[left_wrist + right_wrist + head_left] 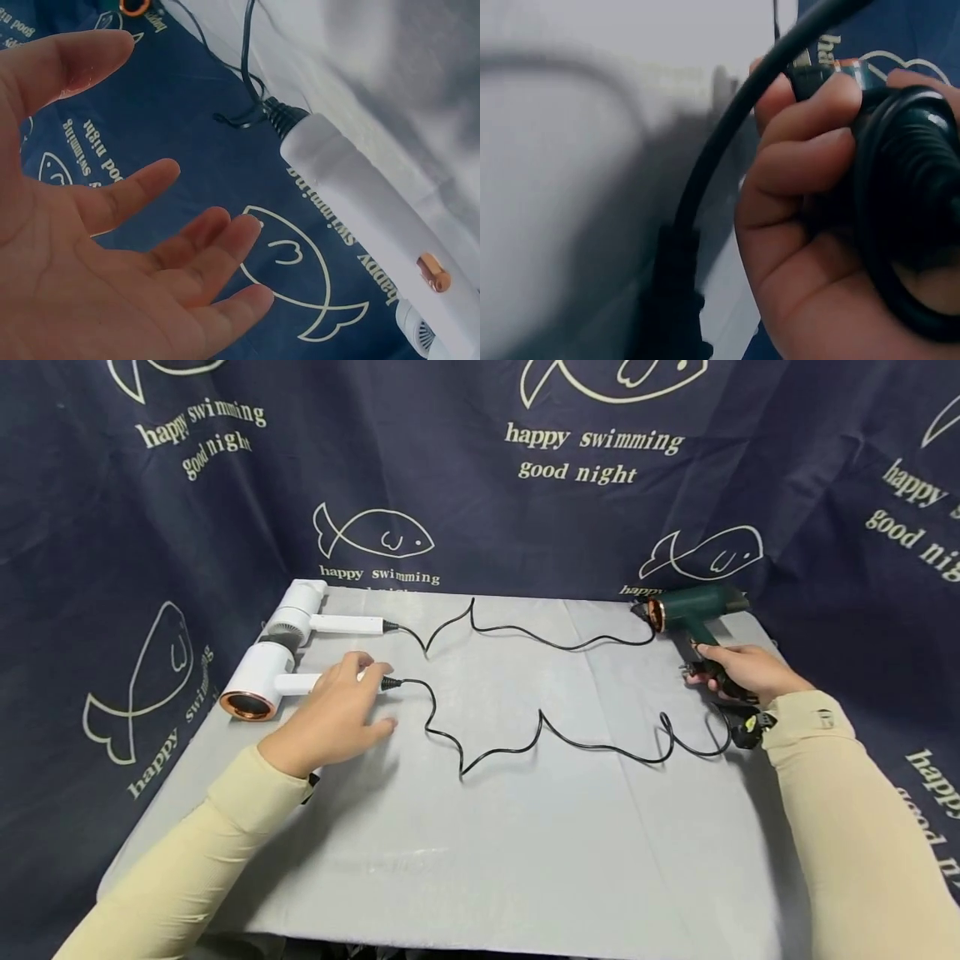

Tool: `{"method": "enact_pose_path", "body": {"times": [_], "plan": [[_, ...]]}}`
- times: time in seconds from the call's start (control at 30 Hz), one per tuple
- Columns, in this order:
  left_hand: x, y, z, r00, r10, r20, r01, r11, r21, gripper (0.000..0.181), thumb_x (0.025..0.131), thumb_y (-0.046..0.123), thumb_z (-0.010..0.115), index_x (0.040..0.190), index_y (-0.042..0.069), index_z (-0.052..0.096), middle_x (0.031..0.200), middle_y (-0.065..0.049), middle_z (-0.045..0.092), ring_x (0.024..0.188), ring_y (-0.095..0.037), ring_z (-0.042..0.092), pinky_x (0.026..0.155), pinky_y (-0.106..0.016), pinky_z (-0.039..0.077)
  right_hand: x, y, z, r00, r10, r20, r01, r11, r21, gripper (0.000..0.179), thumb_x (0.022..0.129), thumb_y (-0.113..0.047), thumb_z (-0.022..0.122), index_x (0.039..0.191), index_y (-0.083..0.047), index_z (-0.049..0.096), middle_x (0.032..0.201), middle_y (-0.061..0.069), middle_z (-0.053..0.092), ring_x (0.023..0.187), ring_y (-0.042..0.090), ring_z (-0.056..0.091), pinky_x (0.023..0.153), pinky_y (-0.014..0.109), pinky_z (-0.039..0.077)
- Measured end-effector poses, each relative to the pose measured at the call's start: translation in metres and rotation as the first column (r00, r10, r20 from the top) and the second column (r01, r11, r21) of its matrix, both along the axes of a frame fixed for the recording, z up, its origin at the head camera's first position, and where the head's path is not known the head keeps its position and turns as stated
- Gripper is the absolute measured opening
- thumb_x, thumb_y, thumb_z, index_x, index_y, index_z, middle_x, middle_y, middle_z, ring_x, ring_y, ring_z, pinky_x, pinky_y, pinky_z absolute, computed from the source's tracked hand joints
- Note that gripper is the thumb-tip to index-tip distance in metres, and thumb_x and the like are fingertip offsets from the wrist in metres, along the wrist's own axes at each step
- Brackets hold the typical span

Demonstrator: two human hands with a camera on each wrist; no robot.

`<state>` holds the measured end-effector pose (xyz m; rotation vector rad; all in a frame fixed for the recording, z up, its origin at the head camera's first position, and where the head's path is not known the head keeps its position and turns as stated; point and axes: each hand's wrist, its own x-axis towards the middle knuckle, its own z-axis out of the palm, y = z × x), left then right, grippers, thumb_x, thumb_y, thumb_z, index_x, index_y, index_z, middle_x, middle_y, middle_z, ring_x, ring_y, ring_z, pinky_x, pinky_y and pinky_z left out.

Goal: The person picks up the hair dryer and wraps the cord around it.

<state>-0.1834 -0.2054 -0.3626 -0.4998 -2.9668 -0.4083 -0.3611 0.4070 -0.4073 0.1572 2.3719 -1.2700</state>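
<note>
A white hair dryer (258, 681) with a copper ring lies at the near left. Over its handle (367, 202) hovers my left hand (333, 710), its fingers loosely spread and apart from the handle in the left wrist view. On the far right, my right hand (750, 670) grips the lower handle of a dark green hair dryer (693, 606), fingers curled round it. Black cord (866, 225) loops beside the gripping fingers, and a plug (692, 670) shows by them in the head view. The palm hides part of that handle.
A second white hair dryer (296, 610) lies behind the first. Two black cords run across the grey-white tabletop (487, 843): the far cord (570, 648) and the near cord (510, 750). A dark blue curtain (465, 477) with fish prints hangs around the back and sides.
</note>
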Motion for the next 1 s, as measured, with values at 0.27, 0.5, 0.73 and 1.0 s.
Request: {"method": "enact_pose_path", "body": {"times": [0.27, 0.5, 0.73, 1.0], "plan": [[-0.002, -0.002, -0.005, 1.0, -0.007, 0.006, 0.007, 1.0, -0.016, 0.063, 0.086, 0.03, 0.073, 0.139, 0.004, 0.052, 0.139, -0.026, 0.043, 0.122, -0.047, 0.052, 0.108, -0.058, 0.038, -0.001, 0.009, -0.003, 0.998, -0.036, 0.047, 0.038, 0.998, -0.051, 0.087, 0.102, -0.064, 0.045, 0.167, -0.013, 0.016, 0.097, -0.014, 0.078, 0.065, -0.002, 0.06, 0.062, 0.025, 0.056], [-0.001, -0.01, -0.009, 0.999, 0.011, 0.035, -0.01, 1.0, -0.013, 0.058, 0.088, 0.029, 0.072, 0.138, 0.005, 0.054, 0.142, -0.028, 0.042, 0.125, -0.048, 0.051, 0.11, -0.058, 0.036, 0.001, 0.035, -0.006, 0.994, -0.056, 0.098, 0.061, 0.997, -0.05, 0.076, 0.102, -0.065, 0.046, 0.148, -0.005, 0.044, 0.096, -0.015, 0.078, 0.066, -0.003, 0.062, 0.062, 0.024, 0.058], [0.0, -0.009, -0.014, 1.0, -0.01, 0.01, 0.01, 1.0, -0.001, 0.055, 0.086, 0.029, 0.074, 0.134, 0.006, 0.058, 0.139, -0.029, 0.046, 0.121, -0.048, 0.053, 0.105, -0.06, 0.04, -0.005, 0.041, -0.003, 0.999, -0.017, -0.028, 0.021, 0.987, 0.162, 0.066, 0.098, -0.066, 0.053, 0.116, -0.005, 0.071, 0.084, -0.011, 0.076, 0.071, 0.004, 0.065, 0.064, 0.028, 0.055], [0.0, -0.013, -0.019, 1.0, -0.01, 0.012, 0.011, 1.0, -0.014, 0.053, 0.087, 0.031, 0.074, 0.131, 0.007, 0.058, 0.142, -0.03, 0.043, 0.122, -0.049, 0.053, 0.108, -0.06, 0.038, -0.004, 0.052, 0.007, 0.987, 0.066, -0.146, 0.017, 0.862, 0.507, 0.077, 0.095, -0.07, 0.051, 0.095, 0.004, 0.076, 0.069, -0.001, 0.074, 0.071, 0.016, 0.064, 0.062, 0.029, 0.048]]}}
